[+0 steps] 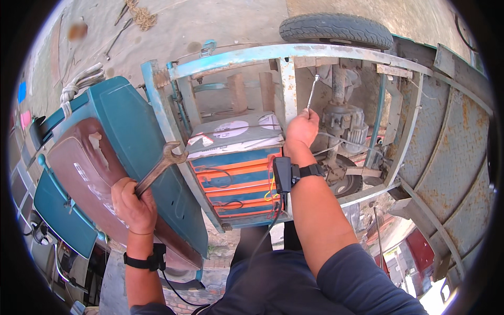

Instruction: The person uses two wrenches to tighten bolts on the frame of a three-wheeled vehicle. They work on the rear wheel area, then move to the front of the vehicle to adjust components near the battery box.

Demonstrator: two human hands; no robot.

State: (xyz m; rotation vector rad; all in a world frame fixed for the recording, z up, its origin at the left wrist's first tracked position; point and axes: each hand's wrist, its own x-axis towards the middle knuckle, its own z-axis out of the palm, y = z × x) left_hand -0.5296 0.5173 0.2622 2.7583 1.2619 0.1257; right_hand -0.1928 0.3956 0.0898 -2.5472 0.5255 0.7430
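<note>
- Two steel tools, both stiff and weighty.
- Left hand wraps the open-end spanner low on its shank, jaw toward 1 o'clock.
- Right hand pinches a slim wrench at its base, pointing 12 o'clock beside the motor.
- Rusty shanks give good purchase.

Outdoor repair yard: stripped vehicle frame, tyre
</note>
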